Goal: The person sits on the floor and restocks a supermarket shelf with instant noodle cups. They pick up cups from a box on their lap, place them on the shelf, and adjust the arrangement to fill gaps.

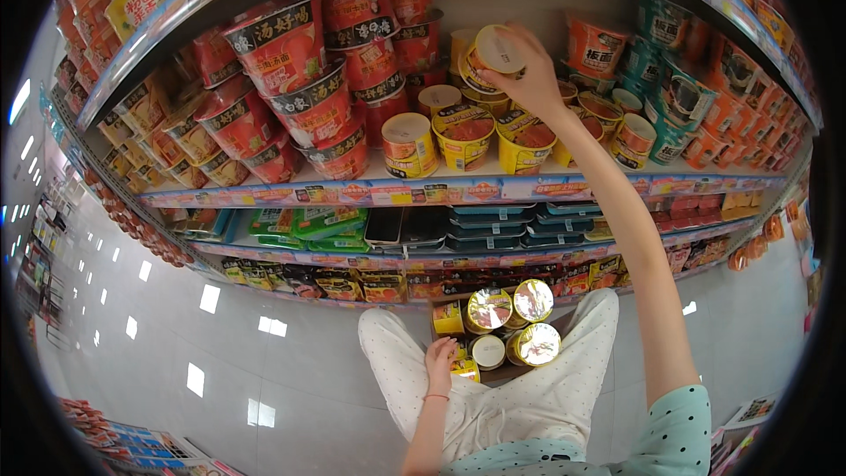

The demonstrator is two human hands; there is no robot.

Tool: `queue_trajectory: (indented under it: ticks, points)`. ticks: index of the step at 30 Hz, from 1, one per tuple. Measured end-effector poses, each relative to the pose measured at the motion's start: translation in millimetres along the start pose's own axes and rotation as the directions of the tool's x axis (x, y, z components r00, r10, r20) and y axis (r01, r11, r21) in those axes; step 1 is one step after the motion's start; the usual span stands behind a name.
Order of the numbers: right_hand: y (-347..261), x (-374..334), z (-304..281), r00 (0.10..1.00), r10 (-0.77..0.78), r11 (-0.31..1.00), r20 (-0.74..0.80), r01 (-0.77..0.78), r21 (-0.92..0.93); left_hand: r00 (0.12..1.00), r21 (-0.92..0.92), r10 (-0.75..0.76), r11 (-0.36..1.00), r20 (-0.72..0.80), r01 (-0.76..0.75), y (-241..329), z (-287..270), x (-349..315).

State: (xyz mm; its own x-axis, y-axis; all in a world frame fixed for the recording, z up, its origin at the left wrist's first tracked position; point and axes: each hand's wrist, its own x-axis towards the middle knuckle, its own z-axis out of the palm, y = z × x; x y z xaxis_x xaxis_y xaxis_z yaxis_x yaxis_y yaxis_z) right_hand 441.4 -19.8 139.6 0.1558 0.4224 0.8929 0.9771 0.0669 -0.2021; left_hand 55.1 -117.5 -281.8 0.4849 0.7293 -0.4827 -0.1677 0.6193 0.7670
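Observation:
My right hand (533,75) reaches up to the shelf and is closed around a yellow instant noodle cup (496,50) with a pale lid, tilted above other yellow cups. Below it, yellow noodle tubs (463,135) and a smaller white-lidded cup (410,145) line the shelf front. Between my legs stands a cardboard box (504,375) with several yellow noodle tubs (490,309), some under shiny lids. At the box's left side, my left hand (439,361) rests with loosely extended fingers touching a yellow cup; its grip is partly hidden.
Stacked red noodle tubs (304,66) stand left of the yellow ones, teal tubs (679,97) to the right. An upper shelf edge (211,2) curves overhead. Lower shelves hold green packs (326,222), dark trays (489,225) and bagged noodles (361,285). The floor (238,335) is grey tile.

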Motion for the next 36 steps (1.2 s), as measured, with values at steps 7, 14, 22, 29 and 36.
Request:
queue_trajectory:
  ticks: [7, 14, 22, 29, 36]
  points:
    - [64, 0, 58, 0.949, 0.224, 0.961, 0.223, -0.177, -0.213, 0.939, 0.388, 0.343, 0.871, -0.035, -0.303, -28, -7, 15]
    - [56, -7, 55, 0.934, 0.242, 0.943, 0.263, -0.162, -0.292, 0.905, 0.872, 0.364, 0.342, 0.220, -0.350, -34, -12, 4]
    - [54, -6, 57, 0.911, 0.272, 0.934, 0.310, -0.171, -0.315, 0.958, 0.976, -0.195, -0.016, 0.211, -0.219, -18, -5, -4]
    - [38, -5, 32, 0.908, 0.300, 0.927, 0.294, -0.205, -0.314, 0.915, 0.925, -0.299, -0.180, 0.273, -0.335, -11, 2, -9]
    - [-38, -57, -29, 0.978, 0.142, 0.935, 0.151, -0.183, 0.304, 0.926, 0.944, -0.287, -0.147, 0.244, -0.294, -8, 4, -14]
